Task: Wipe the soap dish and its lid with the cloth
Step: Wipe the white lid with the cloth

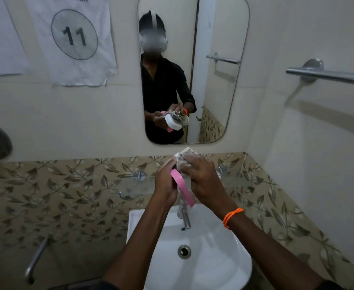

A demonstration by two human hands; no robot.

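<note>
Above white sink [230, 266], left hand [165, 181] clutching soap dish [181, 186], right hand [201, 178] clutching cloth [187, 155].

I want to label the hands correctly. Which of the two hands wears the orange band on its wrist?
The right hand, the one pressing the cloth. Its wrist carries the orange band; the left hand, holding the pink piece, has a bare wrist.

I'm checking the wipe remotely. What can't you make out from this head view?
- Soap dish: only its pink edge shows between the left hand and right hand.
- Cloth: mostly under the right fingers.
- Lid: cannot tell it from the dish.
- Dish's wiped face: turned away; the mirror reflection is too small.
</note>
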